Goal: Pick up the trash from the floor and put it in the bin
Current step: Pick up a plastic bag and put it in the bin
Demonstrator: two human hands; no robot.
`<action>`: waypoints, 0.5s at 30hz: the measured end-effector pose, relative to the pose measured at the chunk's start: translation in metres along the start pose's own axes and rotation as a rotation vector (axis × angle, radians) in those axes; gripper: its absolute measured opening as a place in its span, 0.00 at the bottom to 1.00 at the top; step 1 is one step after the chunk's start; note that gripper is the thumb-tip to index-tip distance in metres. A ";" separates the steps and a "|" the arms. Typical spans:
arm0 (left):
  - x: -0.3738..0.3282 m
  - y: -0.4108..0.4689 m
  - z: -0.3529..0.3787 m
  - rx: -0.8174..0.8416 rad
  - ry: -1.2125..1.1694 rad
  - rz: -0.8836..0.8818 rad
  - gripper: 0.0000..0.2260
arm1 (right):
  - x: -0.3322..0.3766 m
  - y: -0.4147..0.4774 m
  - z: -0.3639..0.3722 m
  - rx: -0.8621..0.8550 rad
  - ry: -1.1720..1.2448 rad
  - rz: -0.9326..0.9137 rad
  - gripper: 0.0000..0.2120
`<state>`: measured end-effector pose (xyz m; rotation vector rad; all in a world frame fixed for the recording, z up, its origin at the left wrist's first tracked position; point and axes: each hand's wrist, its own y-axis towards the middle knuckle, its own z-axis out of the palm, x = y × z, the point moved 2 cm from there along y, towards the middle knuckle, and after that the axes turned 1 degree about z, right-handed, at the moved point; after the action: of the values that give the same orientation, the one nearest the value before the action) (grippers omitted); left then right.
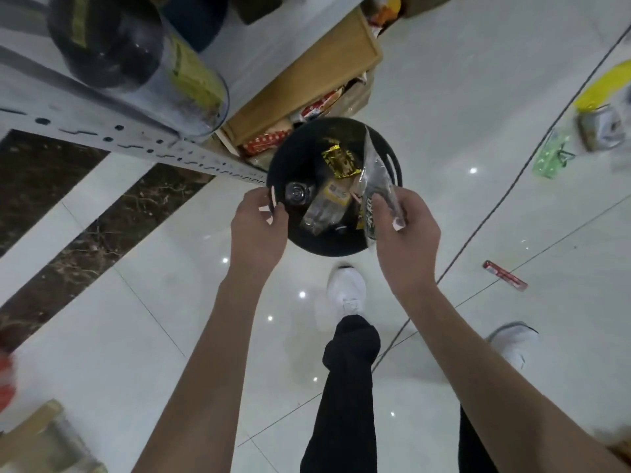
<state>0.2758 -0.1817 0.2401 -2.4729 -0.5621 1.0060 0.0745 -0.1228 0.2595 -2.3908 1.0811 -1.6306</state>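
Bin (327, 245) rim partly behind the left hand (258, 230)

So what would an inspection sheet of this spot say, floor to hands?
Surface: glossy white tile floor, dark marble strips.
Job's things: black bin part filled; clear wrapper above it.
Clutter: red wrapper, green bag on floor.
Hands: left hand grips bin rim; right hand pinches clear wrapper.
Cables: thin dark line across floor, cable or joint unclear.
Surroundings: metal shelf, wooden box of snack packs behind bin.
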 end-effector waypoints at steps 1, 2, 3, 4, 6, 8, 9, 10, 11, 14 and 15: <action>0.004 0.000 -0.005 0.000 0.006 -0.004 0.16 | 0.002 -0.001 0.008 0.004 0.006 0.001 0.08; 0.008 0.001 -0.011 -0.002 0.010 -0.004 0.16 | 0.004 -0.001 0.016 0.009 0.009 -0.009 0.08; 0.012 0.002 -0.016 -0.006 0.009 -0.002 0.16 | 0.006 0.000 0.024 0.017 0.008 -0.028 0.08; 0.014 0.002 -0.020 -0.010 0.003 -0.003 0.17 | 0.009 0.000 0.031 0.034 0.001 -0.048 0.08; 0.017 0.003 -0.028 -0.020 0.002 -0.010 0.16 | 0.015 0.002 0.044 0.105 -0.039 -0.072 0.11; 0.017 0.003 -0.033 -0.030 0.018 -0.006 0.16 | 0.018 0.004 0.053 0.169 -0.080 -0.080 0.14; 0.015 0.003 -0.035 -0.036 0.021 -0.001 0.16 | 0.019 0.005 0.054 0.176 -0.089 -0.086 0.15; 0.013 0.003 -0.037 -0.042 0.018 0.004 0.16 | 0.019 0.005 0.054 0.174 -0.093 -0.092 0.16; 0.010 0.002 -0.039 -0.049 0.010 0.007 0.15 | 0.019 0.004 0.053 0.173 -0.089 -0.095 0.16; -0.004 -0.001 -0.040 -0.070 -0.016 0.024 0.14 | 0.017 0.002 0.040 0.172 -0.064 -0.087 0.16; -0.010 -0.003 -0.040 -0.075 -0.020 0.037 0.14 | 0.016 0.003 0.033 0.158 -0.044 -0.078 0.14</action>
<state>0.2972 -0.1930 0.2733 -2.5498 -0.5727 1.0435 0.1042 -0.1450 0.2568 -2.3812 0.8289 -1.6121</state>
